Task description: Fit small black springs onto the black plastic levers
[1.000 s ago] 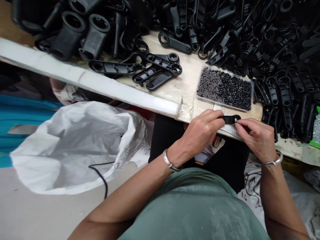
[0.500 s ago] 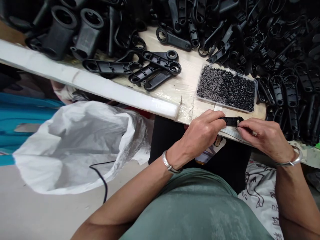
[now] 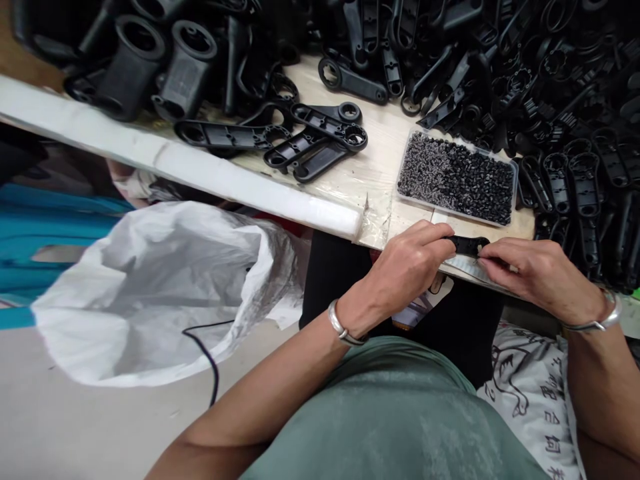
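Note:
Near the bench's front edge, my left hand [image 3: 417,260] grips one end of a black plastic arm-shaped part [image 3: 467,245]. My right hand [image 3: 530,270] pinches at the part's other end, its thumb and forefinger pressed together there; anything small between those fingertips is too hidden to name. Just behind the part stands a clear plastic box [image 3: 457,215] filled with small dark screws [image 3: 435,163] and small black pieces. Both wrists wear a silver bangle.
Black plastic arms [image 3: 320,133] lie loosely on the bench at left, and a heap of similar parts [image 3: 545,73] covers the back and right. A white padded strip [image 3: 240,180] lines the front edge. An open white sack [image 3: 150,287] stands on the floor at left.
The whole view has shifted slightly, so things appear a little farther right. Both hands keep the same hold on the black part, the right fingertips still at its end.

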`<state>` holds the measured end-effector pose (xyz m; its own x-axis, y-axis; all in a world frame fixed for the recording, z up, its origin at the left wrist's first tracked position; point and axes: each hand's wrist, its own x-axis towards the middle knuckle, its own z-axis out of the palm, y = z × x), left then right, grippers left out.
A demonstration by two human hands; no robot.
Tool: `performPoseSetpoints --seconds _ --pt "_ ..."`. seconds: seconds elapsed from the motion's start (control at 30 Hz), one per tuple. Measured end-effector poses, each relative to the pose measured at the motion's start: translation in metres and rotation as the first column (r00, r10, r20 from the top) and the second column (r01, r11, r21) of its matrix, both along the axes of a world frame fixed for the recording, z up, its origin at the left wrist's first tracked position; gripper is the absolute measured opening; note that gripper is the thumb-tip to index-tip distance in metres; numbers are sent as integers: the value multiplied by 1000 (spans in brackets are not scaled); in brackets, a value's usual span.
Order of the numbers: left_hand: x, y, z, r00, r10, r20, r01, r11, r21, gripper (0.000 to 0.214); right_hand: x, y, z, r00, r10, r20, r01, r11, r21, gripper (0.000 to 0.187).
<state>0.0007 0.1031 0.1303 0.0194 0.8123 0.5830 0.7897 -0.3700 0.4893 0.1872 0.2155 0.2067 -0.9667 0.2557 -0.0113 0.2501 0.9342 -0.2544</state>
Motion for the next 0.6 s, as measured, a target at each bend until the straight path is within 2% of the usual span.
performPoseSetpoints --seconds 0.1,0.2,0.27,0.43,0.6 --pt "-2 1 2 1000 -25 -4 25 1000 2 22 5 -1 -3 991 -102 -91 99 994 -44 12" --pt "-1 1 2 999 -32 -3 32 999 8 22 10 -8 -9 928 -296 -225 286 955 -78 7" --pt "0 0 2 1000 -18 8 18 1000 13 22 11 -15 -14 888 -368 -274 366 929 -63 6" --pt "3 -1 0 1000 9 24 -9 1000 11 21 2 -32 -22 864 -386 -324 419 907 38 11" --pt "2 -1 0 1000 2 11 -2 1000 4 22 -4 -36 -27 886 -339 -317 408 894 186 13"
